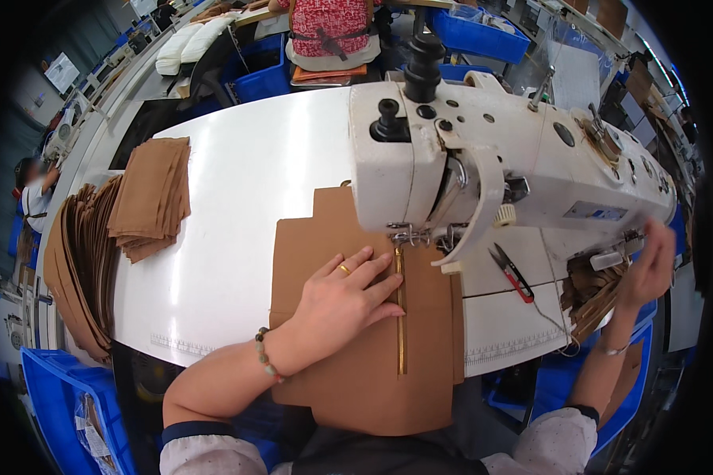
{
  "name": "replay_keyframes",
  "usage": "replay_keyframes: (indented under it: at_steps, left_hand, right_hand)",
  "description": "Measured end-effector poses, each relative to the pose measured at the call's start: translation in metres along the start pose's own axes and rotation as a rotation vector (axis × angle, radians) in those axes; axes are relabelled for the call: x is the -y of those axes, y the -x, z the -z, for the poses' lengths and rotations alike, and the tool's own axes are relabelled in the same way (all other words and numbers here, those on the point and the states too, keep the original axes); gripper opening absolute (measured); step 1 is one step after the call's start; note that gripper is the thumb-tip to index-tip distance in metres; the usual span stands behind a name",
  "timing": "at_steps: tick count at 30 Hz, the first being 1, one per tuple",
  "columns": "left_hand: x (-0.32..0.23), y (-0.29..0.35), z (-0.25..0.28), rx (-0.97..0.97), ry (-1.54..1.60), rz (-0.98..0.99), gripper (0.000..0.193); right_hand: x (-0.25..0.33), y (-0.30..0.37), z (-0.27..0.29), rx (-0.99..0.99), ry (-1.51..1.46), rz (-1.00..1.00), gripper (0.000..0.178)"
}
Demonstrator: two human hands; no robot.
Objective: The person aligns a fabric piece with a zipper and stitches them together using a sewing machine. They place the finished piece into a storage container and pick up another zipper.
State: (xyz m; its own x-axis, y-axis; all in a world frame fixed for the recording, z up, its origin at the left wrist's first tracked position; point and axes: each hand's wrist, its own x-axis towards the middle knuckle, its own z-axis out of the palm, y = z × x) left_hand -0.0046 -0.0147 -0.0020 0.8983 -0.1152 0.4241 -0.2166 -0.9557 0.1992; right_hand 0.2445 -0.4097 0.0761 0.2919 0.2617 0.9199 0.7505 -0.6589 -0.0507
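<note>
A flat brown fabric panel [356, 396] lies on the white table under the head of a white sewing machine [523, 142]. My left hand [345, 293] rests flat on it, fingers stretched toward the presser foot [404, 237]. Along the fingertips runs a gold zipper [402, 340] set lengthwise in the panel, its far end at the presser foot. On the machine's right side, my right hand [651, 265] is raised beside the lower part of the arm. Motion blurs its fingers, and whether it touches the machine I cannot tell.
Red-and-black thread snips [513, 275] lie right of the panel. Stacked brown pieces [150, 194] and a thick row of folded ones [83, 261] sit at the left. More brown pieces [590, 293] hang at the right edge. A blue bin [63, 396] stands lower left; a person [330, 32] sits ahead.
</note>
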Motion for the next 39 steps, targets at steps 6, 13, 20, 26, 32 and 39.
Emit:
replay_keyframes:
  at_steps: [6,13,20,26,32,39]
  left_hand:
    - [-0.002,-0.001,0.001,0.050,0.013,0.028,0.051]
    - [0.001,0.001,-0.001,0.099,0.054,0.132,0.073]
    - [0.001,0.003,0.000,0.143,0.090,0.146,0.078]
    - [-0.001,0.002,0.002,0.167,0.119,0.169,0.081]
    - [0.001,0.001,0.002,0.168,0.059,0.120,0.076]
    - [0.002,0.000,0.002,0.161,-0.014,0.080,0.073]
  right_hand:
    - [0.191,0.040,-0.095,0.707,-0.461,0.433,0.038]
    - [0.214,0.045,-0.118,0.722,-0.467,0.450,0.054]
    - [0.206,0.058,-0.122,0.762,-0.518,0.499,0.057]
    - [0.205,0.055,-0.123,0.775,-0.563,0.482,0.055]
    - [0.207,0.053,-0.124,0.720,-0.533,0.532,0.050]
    - [0.208,0.055,-0.122,0.665,-0.483,0.582,0.049]
